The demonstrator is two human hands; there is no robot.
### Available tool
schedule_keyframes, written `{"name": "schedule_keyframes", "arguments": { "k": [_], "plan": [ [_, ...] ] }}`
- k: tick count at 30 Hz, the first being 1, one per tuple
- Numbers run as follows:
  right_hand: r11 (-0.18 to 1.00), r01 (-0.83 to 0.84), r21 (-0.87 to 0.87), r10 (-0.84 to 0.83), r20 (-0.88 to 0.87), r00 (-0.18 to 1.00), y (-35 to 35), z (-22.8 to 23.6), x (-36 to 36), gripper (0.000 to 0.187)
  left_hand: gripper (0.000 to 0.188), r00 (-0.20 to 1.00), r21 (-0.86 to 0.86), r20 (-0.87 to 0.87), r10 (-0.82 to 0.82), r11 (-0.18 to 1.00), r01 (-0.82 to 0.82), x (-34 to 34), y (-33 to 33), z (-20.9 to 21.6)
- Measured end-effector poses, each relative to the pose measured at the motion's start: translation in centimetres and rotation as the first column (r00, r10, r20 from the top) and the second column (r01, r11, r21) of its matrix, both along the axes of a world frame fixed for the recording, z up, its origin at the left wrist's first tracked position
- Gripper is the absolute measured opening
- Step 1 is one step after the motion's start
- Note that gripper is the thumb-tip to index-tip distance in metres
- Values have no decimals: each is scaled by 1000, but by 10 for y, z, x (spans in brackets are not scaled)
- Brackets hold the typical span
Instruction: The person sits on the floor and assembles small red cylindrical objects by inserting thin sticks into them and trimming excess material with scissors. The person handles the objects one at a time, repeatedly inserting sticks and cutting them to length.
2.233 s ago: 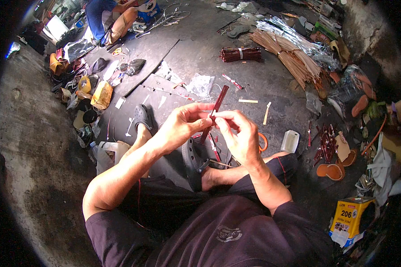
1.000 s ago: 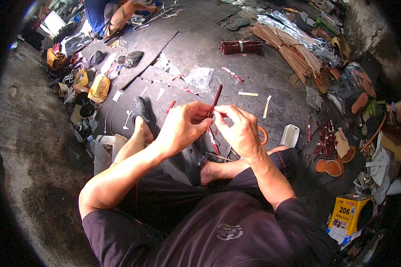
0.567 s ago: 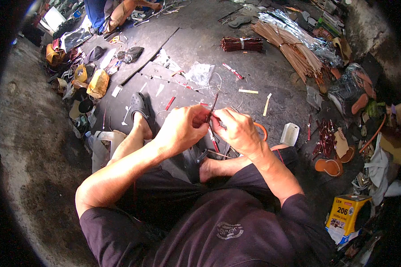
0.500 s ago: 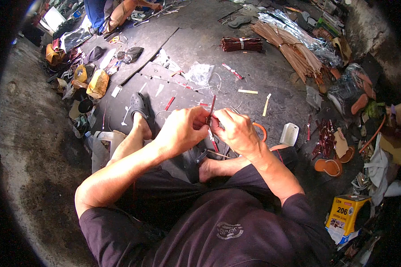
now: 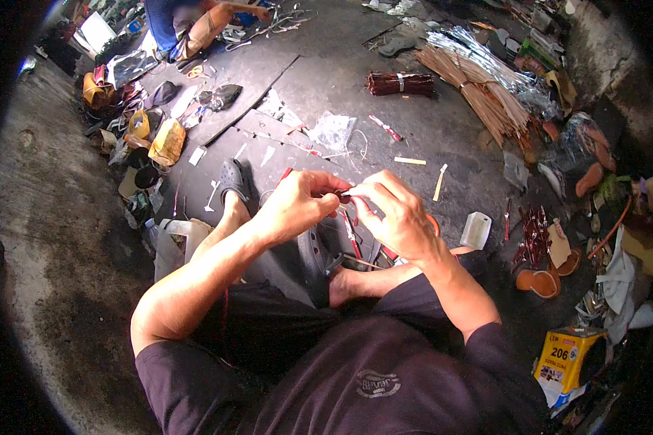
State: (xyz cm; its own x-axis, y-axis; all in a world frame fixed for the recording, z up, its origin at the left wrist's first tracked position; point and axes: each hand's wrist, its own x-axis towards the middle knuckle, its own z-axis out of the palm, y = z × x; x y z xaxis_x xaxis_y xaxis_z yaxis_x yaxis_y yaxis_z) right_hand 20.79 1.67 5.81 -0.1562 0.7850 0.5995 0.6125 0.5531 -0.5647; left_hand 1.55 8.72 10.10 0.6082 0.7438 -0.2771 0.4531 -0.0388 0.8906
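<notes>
Both hands meet in front of my body, above the floor between my legs. My left hand (image 5: pixel 301 206) is closed, thumb and fingers pinching a dark reddish-brown strip (image 5: pixel 344 194). My right hand (image 5: pixel 395 214) pinches the same strip from the other side, its fingertips almost touching the left ones. Most of the strip is hidden by my fingers. Below the hands lies a red strip with a pale part (image 5: pixel 350 230). A grey clog (image 5: pixel 236 180) is on my left foot, and another grey clog (image 5: pixel 312 262) lies beside my bare right foot.
At the far right lie a tied bundle of long brown strips (image 5: pixel 479 90) and a dark red bundle (image 5: pixel 399 83). Red straps (image 5: pixel 533 235), orange sandals (image 5: pixel 538 283) and a yellow tin (image 5: pixel 569 359) stand right. A yellow jerrycan (image 5: pixel 167 141) is left; another person (image 5: pixel 196 29) sits beyond.
The strip stood upright between my fingers earlier; now it lies lower and mostly hidden. My right hand has turned, its knuckles raised higher. The view has shifted slightly.
</notes>
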Motion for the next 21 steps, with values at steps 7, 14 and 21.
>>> {"name": "schedule_keyframes", "arguments": {
  "k": [7,14,21],
  "plan": [
    [983,-152,-102,163,113,980,8,5,5,20,28,988,307,-149,-50,947,94,3,-10,3],
    [904,-303,-301,282,-110,953,9,0,9,21,26,963,139,-159,-219,960,241,-1,-8,14],
    [889,-342,-305,241,-326,914,5,-2,18,17,29,967,-166,-22,-252,955,245,4,0,31]
  ]
}}
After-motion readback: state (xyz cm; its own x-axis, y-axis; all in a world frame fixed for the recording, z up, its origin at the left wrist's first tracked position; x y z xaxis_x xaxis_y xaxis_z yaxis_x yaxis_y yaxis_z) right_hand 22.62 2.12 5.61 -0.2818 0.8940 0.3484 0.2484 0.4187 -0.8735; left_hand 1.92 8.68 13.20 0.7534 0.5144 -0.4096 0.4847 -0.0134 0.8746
